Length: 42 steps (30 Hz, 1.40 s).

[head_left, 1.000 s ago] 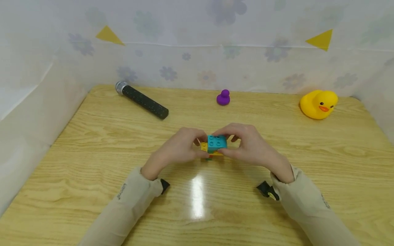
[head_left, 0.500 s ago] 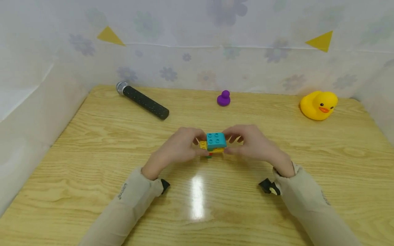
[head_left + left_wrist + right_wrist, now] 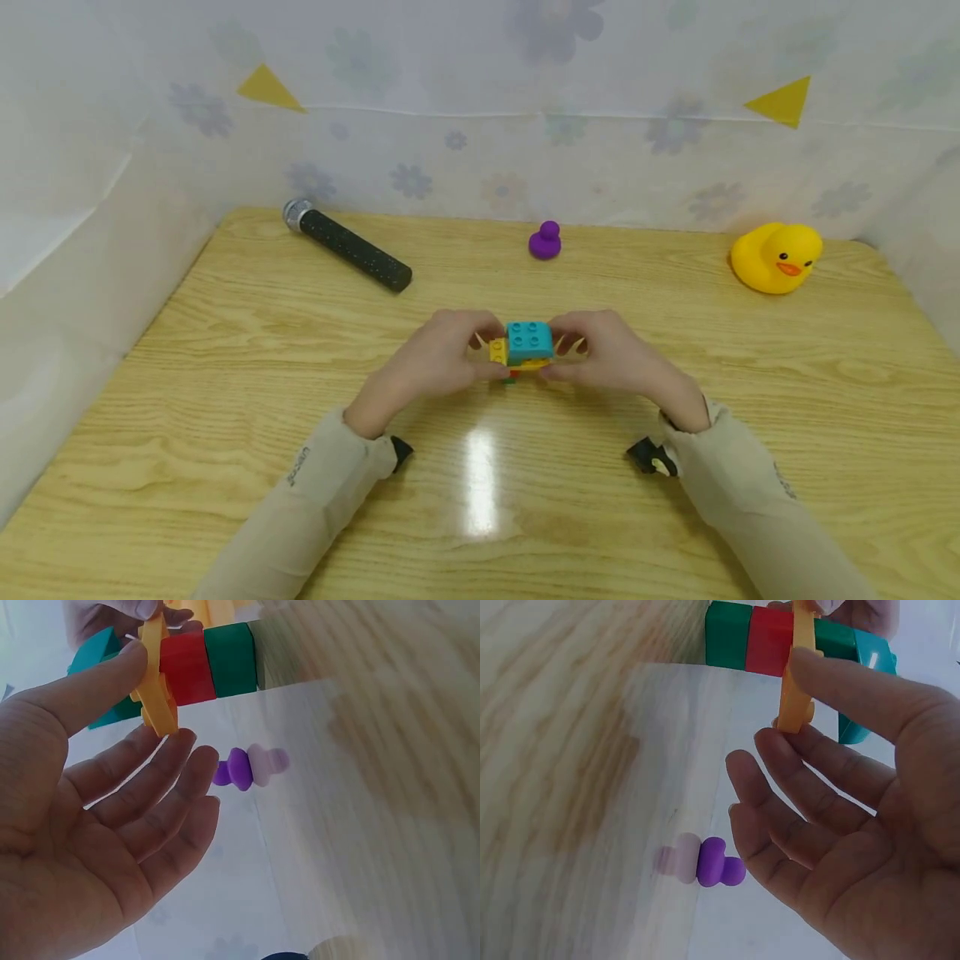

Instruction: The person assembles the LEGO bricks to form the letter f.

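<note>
A stack of toy building bricks stands on the wooden table, between the two hands. From the bottom it has a green brick (image 3: 231, 660), a red brick (image 3: 187, 669), a long yellow plate (image 3: 801, 671), a second green brick (image 3: 835, 639) and a rounded teal brick (image 3: 529, 340) with studs on top. My left hand (image 3: 446, 354) pinches the yellow plate's left end between thumb and fingertips. On the right end, my right hand (image 3: 611, 354) pinches the same plate, its thumb (image 3: 855, 686) in front. In the head view the lower bricks are mostly hidden.
Behind the stack sits a small purple duck (image 3: 545, 241). A black microphone (image 3: 352, 247) lies at the back left, and a larger yellow duck (image 3: 776, 258) is at the back right. A patterned white cloth (image 3: 480, 158) hangs along the table's back edge.
My right hand has shifted from the teal brick down to the yellow plate's right end, uncovering more of the teal brick. The left hand has stayed almost still.
</note>
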Each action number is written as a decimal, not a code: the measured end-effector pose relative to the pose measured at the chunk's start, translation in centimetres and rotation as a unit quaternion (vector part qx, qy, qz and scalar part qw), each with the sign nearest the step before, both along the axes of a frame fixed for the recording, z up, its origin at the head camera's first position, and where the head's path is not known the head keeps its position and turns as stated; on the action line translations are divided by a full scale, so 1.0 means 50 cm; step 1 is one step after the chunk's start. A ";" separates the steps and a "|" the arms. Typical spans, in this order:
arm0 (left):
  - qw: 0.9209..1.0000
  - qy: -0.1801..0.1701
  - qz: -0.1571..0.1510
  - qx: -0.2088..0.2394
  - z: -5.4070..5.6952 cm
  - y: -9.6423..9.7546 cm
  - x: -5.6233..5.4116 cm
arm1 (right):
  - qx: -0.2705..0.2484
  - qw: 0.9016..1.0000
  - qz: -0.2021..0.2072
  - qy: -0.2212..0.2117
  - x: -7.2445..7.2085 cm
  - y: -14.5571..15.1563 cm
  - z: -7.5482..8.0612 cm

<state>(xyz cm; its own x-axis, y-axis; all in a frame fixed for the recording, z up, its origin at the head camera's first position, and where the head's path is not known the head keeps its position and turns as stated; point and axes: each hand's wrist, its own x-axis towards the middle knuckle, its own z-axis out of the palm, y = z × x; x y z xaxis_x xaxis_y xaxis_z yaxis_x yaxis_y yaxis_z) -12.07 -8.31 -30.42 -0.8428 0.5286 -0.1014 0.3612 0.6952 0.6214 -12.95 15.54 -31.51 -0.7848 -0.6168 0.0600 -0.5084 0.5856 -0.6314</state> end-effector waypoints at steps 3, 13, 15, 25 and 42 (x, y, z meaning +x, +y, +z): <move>1.000 0.013 0.000 0.001 -0.003 -0.003 -0.003 | 0.006 1.000 -0.012 0.000 -0.001 0.001 0.000; 0.999 0.051 -0.009 0.016 -0.007 -0.004 -0.005 | -0.009 1.000 -0.029 0.001 -0.003 0.001 0.003; 0.998 0.056 -0.010 0.023 -0.009 -0.004 -0.005 | -0.015 0.999 -0.029 -0.003 -0.003 0.000 0.004; 0.999 0.038 -0.008 0.028 -0.021 0.002 -0.007 | -0.016 0.998 -0.056 -0.035 0.000 -0.003 0.010; 0.999 0.043 0.006 0.004 -0.015 0.004 -0.006 | -0.005 0.994 -0.049 -0.101 -0.002 -0.002 0.010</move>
<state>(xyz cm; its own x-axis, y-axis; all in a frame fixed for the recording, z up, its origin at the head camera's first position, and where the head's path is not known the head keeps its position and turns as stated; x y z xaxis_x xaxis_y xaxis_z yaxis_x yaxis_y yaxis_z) -12.35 -8.10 -31.17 -0.8542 0.5193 -0.0243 0.4053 0.6945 0.5945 -13.06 15.42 -30.99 -0.8382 -0.5361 -0.0998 -0.3107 0.6199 -0.7205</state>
